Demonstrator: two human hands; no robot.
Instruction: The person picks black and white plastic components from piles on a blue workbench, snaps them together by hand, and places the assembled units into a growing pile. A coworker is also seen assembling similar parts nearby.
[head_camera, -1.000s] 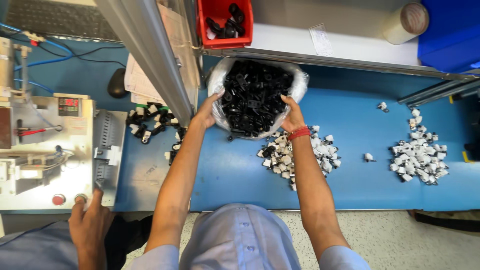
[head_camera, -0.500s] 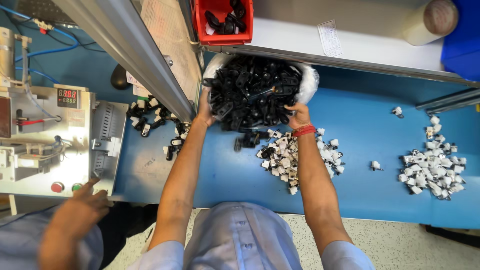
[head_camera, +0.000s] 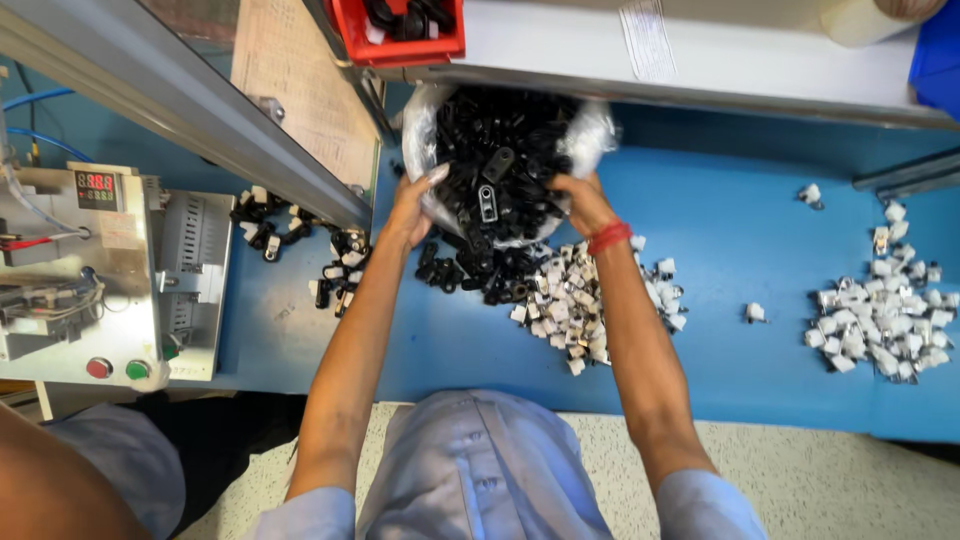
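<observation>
A factory assembly station was shown: a blue surface (head_camera: 760, 250) was covered with heaps of small white parts (head_camera: 880, 315) and black parts (head_camera: 500, 170), beside a machine (head_camera: 90, 270) with push-buttons and a digital readout.

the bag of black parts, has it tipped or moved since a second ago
Yes. The bag has tipped toward the person, spilling black parts onto the blue table beside the white pile.
</observation>
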